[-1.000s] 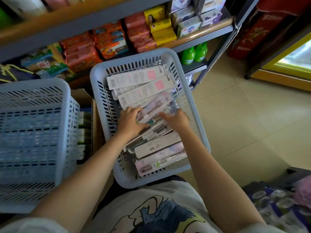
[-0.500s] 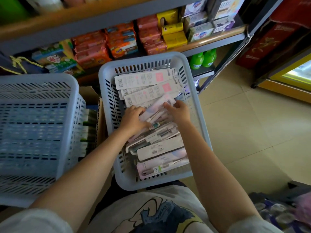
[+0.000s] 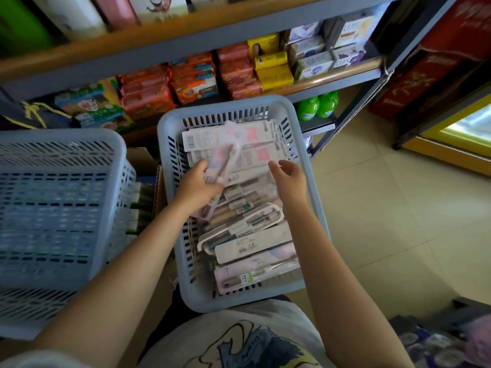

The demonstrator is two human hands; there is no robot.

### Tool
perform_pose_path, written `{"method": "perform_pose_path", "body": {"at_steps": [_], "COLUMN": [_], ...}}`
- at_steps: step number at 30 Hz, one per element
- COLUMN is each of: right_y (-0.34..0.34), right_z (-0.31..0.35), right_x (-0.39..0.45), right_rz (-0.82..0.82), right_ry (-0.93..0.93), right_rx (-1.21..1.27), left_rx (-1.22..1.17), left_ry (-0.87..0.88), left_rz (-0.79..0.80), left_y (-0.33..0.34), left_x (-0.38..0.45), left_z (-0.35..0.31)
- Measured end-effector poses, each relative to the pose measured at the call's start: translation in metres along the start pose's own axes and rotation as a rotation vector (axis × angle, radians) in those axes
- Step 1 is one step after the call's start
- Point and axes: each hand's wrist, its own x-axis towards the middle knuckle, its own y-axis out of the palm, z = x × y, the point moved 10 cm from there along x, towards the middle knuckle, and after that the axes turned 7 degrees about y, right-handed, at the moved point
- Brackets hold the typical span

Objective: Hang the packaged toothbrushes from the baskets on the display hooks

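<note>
Gripping a pink toothbrush pack (image 3: 229,158) in my left hand (image 3: 198,185) — it tilts up above the basket (image 3: 170,134) of packs; my right hand (image 3: 288,179) hovers just beside it — fingers loosely spread, holding nothing.

What I can't make out from up here

The pink pack (image 3: 230,152) in my left hand (image 3: 198,188) is motion-blurred, its print unreadable, and my palm hides its lower end. The second basket (image 3: 61,208) runs off the left edge (smeared too). Deeper packs in the middle basket (image 3: 309,181) lie buried under others.
</note>
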Motion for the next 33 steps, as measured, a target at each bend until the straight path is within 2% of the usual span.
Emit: {"method": "perform_pose_path", "body": {"at_steps": [4,9,12,14,20,23,26,33], "right_y": [0.016,0.027,0.032,0.033,0.035,0.041,0.051,0.055], "right_z": [0.006,0.01,0.009,0.008,0.005,0.008,0.011,0.019], "right_x": [0.015,0.032,0.038,0.04,0.053,0.054,0.057,0.053], "right_rz": [0.009,-0.033,-0.042,-0.043,-0.056,-0.055,0.023,0.132], "right_ry": [0.096,0.166,0.174,0.177,0.188,0.201,0.185,0.119], "right_rx": [0.022,-0.041,-0.04,-0.012,0.108,0.086,-0.017,-0.011], "left_rx": [-0.055,0.216,0.483,0.521,0.482,0.476,0.474,0.174], "left_ry": [0.028,0.037,0.151,0.191,0.205,0.105,0.038,-0.061], "left_rz": [-0.077,0.067,0.06,0.059,0.018,0.156,0.251,0.239], "left_y": [-0.027,-0.011,0.0,0.004,-0.002,0.009,0.021,0.007], "left_x": [0.031,0.071,0.09,0.096,0.104,0.102,0.098,0.09], "left_z": [-0.027,-0.03,-0.03,-0.032,-0.039,-0.022,-0.007,-0.01]}}
